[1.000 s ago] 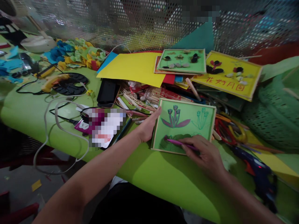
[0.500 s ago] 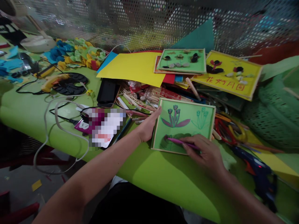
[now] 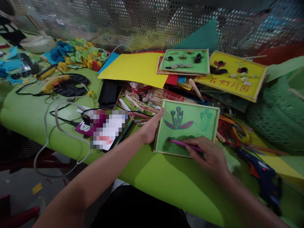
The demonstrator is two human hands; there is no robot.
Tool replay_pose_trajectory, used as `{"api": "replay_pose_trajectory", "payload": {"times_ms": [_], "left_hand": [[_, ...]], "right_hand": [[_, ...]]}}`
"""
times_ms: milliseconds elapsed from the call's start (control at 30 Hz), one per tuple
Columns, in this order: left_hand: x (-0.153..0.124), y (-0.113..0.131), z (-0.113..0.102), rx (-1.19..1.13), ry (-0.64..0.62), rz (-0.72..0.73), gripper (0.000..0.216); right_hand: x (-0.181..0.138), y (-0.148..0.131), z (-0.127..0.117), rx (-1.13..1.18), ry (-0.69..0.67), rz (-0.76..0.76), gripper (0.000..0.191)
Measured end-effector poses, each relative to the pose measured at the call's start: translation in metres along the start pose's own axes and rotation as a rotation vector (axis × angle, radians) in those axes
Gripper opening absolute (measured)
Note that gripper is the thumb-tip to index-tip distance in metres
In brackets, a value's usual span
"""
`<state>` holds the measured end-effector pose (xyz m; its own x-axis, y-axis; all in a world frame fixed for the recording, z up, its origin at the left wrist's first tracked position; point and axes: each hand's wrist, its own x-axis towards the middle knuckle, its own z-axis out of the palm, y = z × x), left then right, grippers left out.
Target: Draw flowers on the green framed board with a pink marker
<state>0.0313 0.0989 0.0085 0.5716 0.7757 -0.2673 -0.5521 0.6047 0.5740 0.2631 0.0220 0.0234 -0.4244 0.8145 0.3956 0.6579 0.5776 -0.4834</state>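
A green picture (image 3: 192, 110) in a thin wooden frame lies on the table in front of me, tilted slightly. My left hand (image 3: 152, 127) grips its left edge, with the thumb along the rim and the other fingers mostly hidden. Purple pen (image 3: 180, 143) is pinched in my right hand (image 3: 210, 153), which rests over the frame's lower right part. The tip touches a purple patch on the lower left of the paper. Above it, one drawn tulip group (image 3: 178, 118) is coloured purple; another tulip group (image 3: 204, 120) at right shows only green outlines.
A glue gun (image 3: 262, 172), scissors (image 3: 234, 131) and a green basket (image 3: 277, 110) sit to the right. Behind are wooden sticks (image 3: 140, 101), yellow card (image 3: 135, 68) and two framed pebble pictures (image 3: 184, 60). A lit phone (image 3: 110, 133) and white cable (image 3: 46, 136) lie left.
The pen and my right hand have shifted very slightly over the purple patch. My left hand and the framed picture stay in place.
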Motion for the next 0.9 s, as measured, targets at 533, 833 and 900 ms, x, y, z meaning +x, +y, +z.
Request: {"api": "replay_pose_trajectory", "payload": {"times_ms": [533, 833, 900], "left_hand": [[-0.002, 0.003, 0.005, 0.007, 0.042, -0.013, 0.058], [-0.004, 0.003, 0.010, 0.041, 0.088, 0.001, 0.062], [-0.005, 0.003, 0.012, 0.046, 0.108, 0.004, 0.060]], "right_hand": [[0.000, 0.001, -0.002, 0.006, -0.030, -0.012, 0.013], [0.001, -0.001, -0.002, 0.016, -0.029, -0.045, 0.013], [0.002, -0.002, -0.003, 0.027, -0.034, -0.059, 0.013]]}}
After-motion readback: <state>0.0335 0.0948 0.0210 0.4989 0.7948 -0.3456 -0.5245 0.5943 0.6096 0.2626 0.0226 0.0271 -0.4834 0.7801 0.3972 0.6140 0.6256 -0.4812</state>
